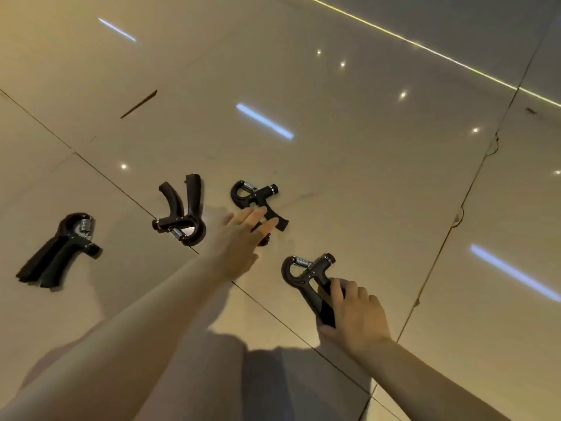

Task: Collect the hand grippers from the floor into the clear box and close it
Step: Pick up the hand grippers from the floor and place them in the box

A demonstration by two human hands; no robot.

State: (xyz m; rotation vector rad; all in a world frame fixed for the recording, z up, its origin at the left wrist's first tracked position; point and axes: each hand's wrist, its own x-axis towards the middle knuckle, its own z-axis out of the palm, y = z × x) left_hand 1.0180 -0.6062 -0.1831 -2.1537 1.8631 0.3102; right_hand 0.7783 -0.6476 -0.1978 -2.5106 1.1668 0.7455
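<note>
- Black plastic handles of the nearest hand gripper sit inside my right hand: fingers wrapped over both handles, thumb underneath, spring end pointing away from me. I judge it a firm hold.
- Left hand is stretched forward, palm down, fingers spread and slack, holding nothing. The fingertips overlap the handles of the second hand gripper; I cannot tell whether they touch it or hover just above.
- Left forearm runs long and nearly straight from the lower left; right forearm comes in from the lower right with the wrist bent slightly inward.
- Step in hand, by my reading: take the second piece with the left while the right keeps the first.
- To do it well: close around both handles together, near the mid-length, not by the spring or the knob, so the piece does not pivot or spring apart when lifted.
- Two more lie on the glossy tiled floor to the left: the splayed hand gripper just beside my left wrist, and the far-left hand gripper well apart.
- Clear box is not in view; no piece is stowed as far as I can see.
</note>
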